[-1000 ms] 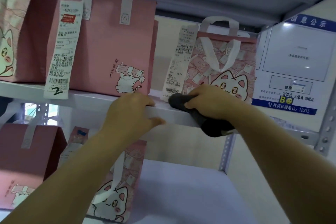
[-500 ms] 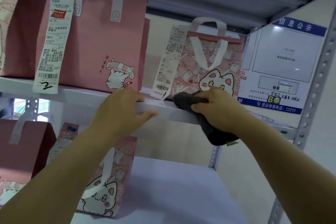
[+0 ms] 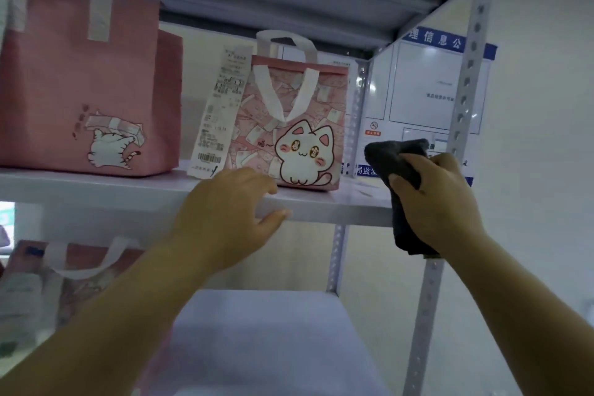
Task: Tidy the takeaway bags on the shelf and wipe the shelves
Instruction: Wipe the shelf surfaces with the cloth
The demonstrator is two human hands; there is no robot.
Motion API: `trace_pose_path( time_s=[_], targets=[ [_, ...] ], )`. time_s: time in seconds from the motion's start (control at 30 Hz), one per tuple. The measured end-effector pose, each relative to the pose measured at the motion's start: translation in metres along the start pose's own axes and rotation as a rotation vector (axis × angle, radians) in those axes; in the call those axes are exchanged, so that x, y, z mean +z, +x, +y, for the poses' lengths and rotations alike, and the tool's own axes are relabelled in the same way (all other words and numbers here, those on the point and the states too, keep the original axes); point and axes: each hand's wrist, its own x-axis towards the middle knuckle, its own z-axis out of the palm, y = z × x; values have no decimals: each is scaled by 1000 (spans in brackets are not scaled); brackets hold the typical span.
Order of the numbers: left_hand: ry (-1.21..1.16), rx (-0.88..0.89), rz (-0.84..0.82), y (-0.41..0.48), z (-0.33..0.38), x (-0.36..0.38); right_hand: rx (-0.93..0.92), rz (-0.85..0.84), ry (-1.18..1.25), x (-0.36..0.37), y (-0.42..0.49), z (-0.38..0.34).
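White shelf with cat bag, receipt; left grip spread on edge, right grip clutching cloth.

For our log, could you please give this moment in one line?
left hand: on shelf edge | right hand: grips cloth by right post

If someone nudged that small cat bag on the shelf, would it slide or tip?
The small cat bag would probably slide rather than tip: it sits flat on the smooth shelf. It looks soft-sided, since its handle droops, so the wall may dent. The receipt hanging from it would likely flap.
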Motion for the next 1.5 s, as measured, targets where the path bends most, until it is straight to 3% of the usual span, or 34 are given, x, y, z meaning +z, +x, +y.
trace_pose_path(
  time_s=[0.13,0.37,0.5,0.73,1.13,1.23,1.5],
  targets=[
    [-10,72,-60,24,27,24,28,-43,-46,-1,11,21],
    [18,49,-122,50,36,53,-98,-174,-163,11,27,24],
    [-51,-12,-90,49,28,57,-128,-362,-260,9,39,19],
    [53,23,-211,67,18,53,-118,-616,-412,22,67,6],
    [5,150,-198,72,7,59,-401,-709,-866,43,91,-11],
    [7,178,-190,71,4,61,-393,-747,-953,50,99,-4],
    [-17,204,-164,70,2,63,-538,-807,-899,49,105,21]
  ],
)
